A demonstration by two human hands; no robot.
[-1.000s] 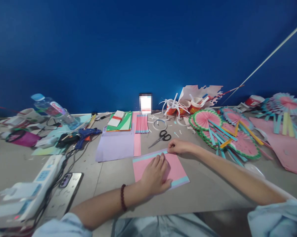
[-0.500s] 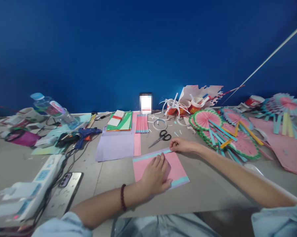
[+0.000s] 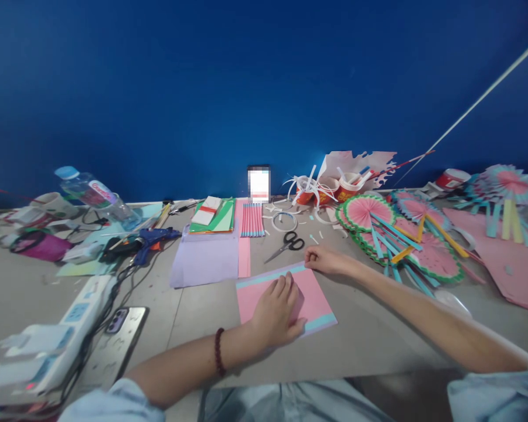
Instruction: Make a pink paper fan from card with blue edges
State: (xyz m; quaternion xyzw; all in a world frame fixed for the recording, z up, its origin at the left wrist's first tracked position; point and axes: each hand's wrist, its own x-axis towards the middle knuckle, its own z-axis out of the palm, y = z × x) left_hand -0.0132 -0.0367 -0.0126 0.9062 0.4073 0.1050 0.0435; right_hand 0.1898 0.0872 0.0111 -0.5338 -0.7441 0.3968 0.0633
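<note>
A pink sheet (image 3: 313, 293) with blue and lilac bands along its far and near edges lies flat on the table. My left hand (image 3: 278, 310) rests on the middle of the sheet, fingers lying flat and thumb spread toward the right. At the sheet's far right corner is my right hand (image 3: 320, 259), its fingers pressed together; whatever is between the fingertips is too small to tell. Black-handled scissors (image 3: 285, 246) lie just beyond the sheet, left of my right hand.
Lilac sheets (image 3: 204, 258), a green paper stack (image 3: 224, 217) and pink-blue strips (image 3: 253, 220) lie farther back. Paper fans (image 3: 369, 214) fill the right. On the left are a glue gun (image 3: 152, 240), a bottle (image 3: 96, 193), a power strip (image 3: 77, 328) and a phone (image 3: 123, 334).
My right hand has shifted slightly to the right along the sheet's far edge. My left hand stays where it was on the sheet.
</note>
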